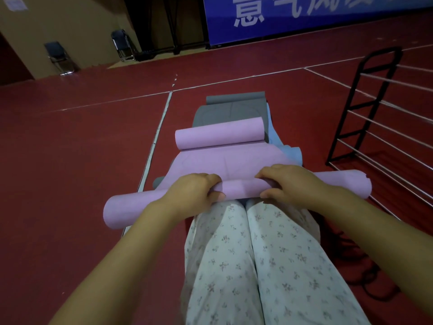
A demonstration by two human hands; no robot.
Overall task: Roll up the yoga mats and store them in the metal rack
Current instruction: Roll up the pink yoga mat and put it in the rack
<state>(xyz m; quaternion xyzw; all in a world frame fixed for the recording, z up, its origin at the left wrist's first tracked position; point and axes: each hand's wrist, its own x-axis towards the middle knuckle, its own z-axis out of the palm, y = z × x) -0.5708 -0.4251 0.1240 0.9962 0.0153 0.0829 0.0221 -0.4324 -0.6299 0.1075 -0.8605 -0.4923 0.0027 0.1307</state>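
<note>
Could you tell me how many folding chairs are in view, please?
2. One chair stands far left against the tan wall; the other chair stands further right by the dark curtain. More may lie outside the frame.

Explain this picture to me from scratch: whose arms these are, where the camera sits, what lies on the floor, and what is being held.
There is no machine here. The camera is worn on a person's head and looks forward and down, so the two bare arms and the flowered trousers are that person's own.

Both the left hand and the right hand grip the near, rolled end of a pink yoga mat; its far end is curled into a second roll. Beneath it lie a grey mat and a light blue mat, on the red sports floor.

To the right stands the black metal rack, with no mats on the bars in view. Two folding chairs and a blue banner stand far behind.
</note>
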